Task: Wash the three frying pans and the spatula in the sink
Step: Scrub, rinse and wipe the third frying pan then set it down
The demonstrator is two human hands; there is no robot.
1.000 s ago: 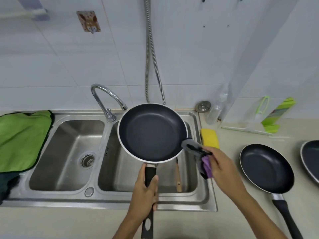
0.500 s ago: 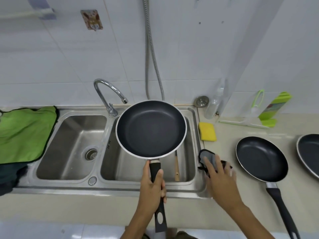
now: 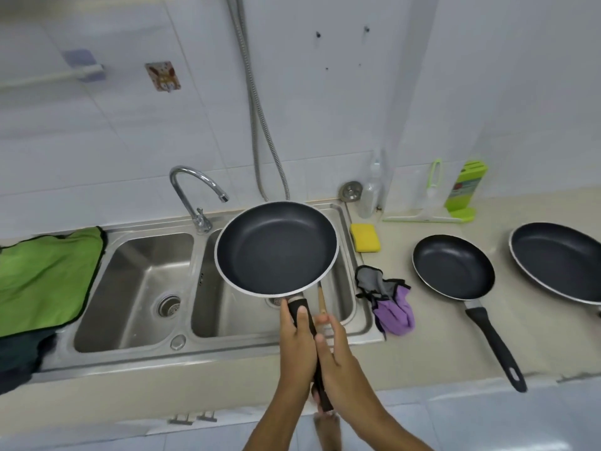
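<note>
A black frying pan is held level above the right basin of the steel sink. My left hand grips its black handle just below the pan. My right hand is against the same handle from the right, fingers wrapped on it lower down. A wooden spatula handle pokes out from under the pan inside the right basin. A second, smaller frying pan lies on the counter to the right. The third, larger pan sits at the far right edge.
A grey-and-purple cloth lies on the counter by the sink's right rim. A yellow sponge sits behind it. The faucet stands between the basins. A green towel covers the left drainboard. A bottle and a green squeegee are by the wall.
My right hand put the grey-and-purple cloth down on the counter, let go of it and moved left onto the pan handle. The pan stays held over the right basin.
</note>
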